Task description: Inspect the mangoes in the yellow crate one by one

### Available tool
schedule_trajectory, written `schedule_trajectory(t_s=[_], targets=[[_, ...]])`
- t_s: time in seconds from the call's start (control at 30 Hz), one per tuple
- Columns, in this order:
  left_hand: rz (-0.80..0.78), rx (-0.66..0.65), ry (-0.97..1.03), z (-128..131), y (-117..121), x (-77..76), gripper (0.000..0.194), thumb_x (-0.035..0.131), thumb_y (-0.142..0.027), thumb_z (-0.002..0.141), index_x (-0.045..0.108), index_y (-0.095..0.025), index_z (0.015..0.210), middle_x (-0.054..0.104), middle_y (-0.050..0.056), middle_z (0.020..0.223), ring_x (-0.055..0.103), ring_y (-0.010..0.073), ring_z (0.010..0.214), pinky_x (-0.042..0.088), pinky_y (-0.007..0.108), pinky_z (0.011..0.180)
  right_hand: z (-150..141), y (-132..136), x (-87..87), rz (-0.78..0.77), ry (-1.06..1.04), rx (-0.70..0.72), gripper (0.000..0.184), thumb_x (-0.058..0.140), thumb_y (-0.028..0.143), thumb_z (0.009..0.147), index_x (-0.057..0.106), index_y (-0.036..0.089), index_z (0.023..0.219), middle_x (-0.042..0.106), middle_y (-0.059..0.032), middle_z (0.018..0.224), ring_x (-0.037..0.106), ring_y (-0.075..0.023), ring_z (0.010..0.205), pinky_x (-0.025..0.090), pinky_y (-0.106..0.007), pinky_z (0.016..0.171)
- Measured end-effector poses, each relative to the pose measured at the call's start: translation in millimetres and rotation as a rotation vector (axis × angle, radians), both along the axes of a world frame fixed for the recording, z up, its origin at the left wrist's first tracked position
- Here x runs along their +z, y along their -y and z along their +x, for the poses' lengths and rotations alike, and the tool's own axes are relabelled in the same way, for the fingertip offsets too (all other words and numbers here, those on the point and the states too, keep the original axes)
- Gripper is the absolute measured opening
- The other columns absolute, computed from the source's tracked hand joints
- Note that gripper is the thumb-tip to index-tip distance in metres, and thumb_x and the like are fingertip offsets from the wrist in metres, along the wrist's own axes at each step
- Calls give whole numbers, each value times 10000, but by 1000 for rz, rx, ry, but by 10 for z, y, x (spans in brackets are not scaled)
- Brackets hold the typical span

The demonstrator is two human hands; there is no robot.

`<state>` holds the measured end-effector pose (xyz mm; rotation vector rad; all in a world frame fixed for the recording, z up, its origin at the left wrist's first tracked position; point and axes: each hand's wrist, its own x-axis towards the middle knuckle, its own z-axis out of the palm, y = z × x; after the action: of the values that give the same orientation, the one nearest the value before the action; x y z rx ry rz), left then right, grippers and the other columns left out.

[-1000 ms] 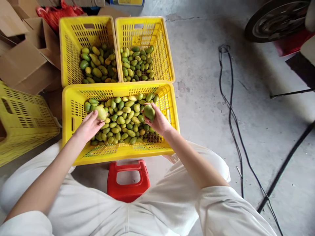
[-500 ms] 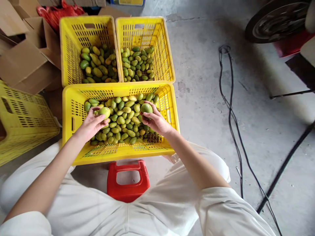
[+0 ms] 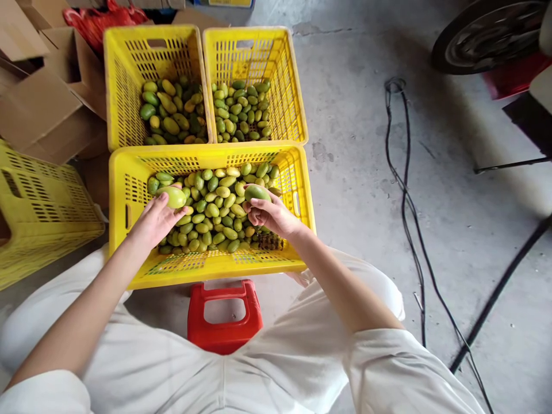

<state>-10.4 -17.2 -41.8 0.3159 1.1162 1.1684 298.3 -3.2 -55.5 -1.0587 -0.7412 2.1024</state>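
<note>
Pale green fruit (image 3: 176, 198) is in my left hand (image 3: 156, 221), over the ten o'clock part of the near yellow crate (image 3: 224, 270). This hand is half curled: the thumb lies upon the fruit, and some fingers stretch away, loosely spread. My right hand (image 3: 278, 218), over the two o'clock part, holds a darker green fruit (image 3: 257, 194) between the thumb and the forefinger, while the lower fingers are bent inward. Below both hands lies the fruit pile (image 3: 215, 210). Two more yellow crates with fruits stand beyond, at eleven o'clock (image 3: 123, 86) and nearly one o'clock (image 3: 287, 80). A red stool (image 3: 225, 338) is at six o'clock.
</note>
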Motion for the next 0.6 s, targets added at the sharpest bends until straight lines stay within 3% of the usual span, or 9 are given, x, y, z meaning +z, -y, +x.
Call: schedule_trajectory(t_s=[0.13, 0.3, 0.37, 0.47, 0.6], targets=[[-110, -23, 7, 17, -11, 84, 99, 804, -246, 859, 724, -202, 896, 804, 84, 1107, 786, 236, 1050, 685, 291, 821, -25, 2, 14, -1, 47, -51, 460, 893, 449, 811, 708, 254, 1184, 790, -40, 1032, 756, -206, 847, 580, -290, 662], [-100, -107, 14, 12, 4, 136, 328, 783, -86, 695, 711, -192, 998, 735, 49, 941, 706, 159, 751, 531, 205, 561, -53, 0, 49, 17, 110, -102, 519, 920, 318, 729, 754, 230, 1212, 738, -21, 963, 734, -200, 886, 578, -282, 702], [-105, -135, -4, 21, 5, 126, 317, 807, -128, 747, 722, -188, 1046, 699, 29, 858, 629, 122, 629, 445, 192, 494, -50, -1, 48, 17, 106, -113, 612, 923, 291, 712, 706, 266, 1283, 734, -3, 985, 704, -178, 810, 554, -280, 660], [-135, -153, -38, 39, -10, 107, 151, 750, -317, 970, 724, -198, 1060, 654, 9, 741, 479, 84, 464, 347, 206, 428, -35, -2, 36, 4, 67, -159, 721, 930, 280, 701, 593, 368, 1331, 736, 42, 1018, 655, -146, 700, 521, -266, 604], [-175, -169, -57, 48, -38, 110, 365, 558, -438, 1121, 651, -195, 864, 641, 29, 669, 417, 78, 395, 316, 211, 388, -26, -14, 24, -13, 49, -199, 579, 953, 292, 699, 637, 333, 1182, 693, 54, 961, 657, -139, 735, 544, -250, 629]])
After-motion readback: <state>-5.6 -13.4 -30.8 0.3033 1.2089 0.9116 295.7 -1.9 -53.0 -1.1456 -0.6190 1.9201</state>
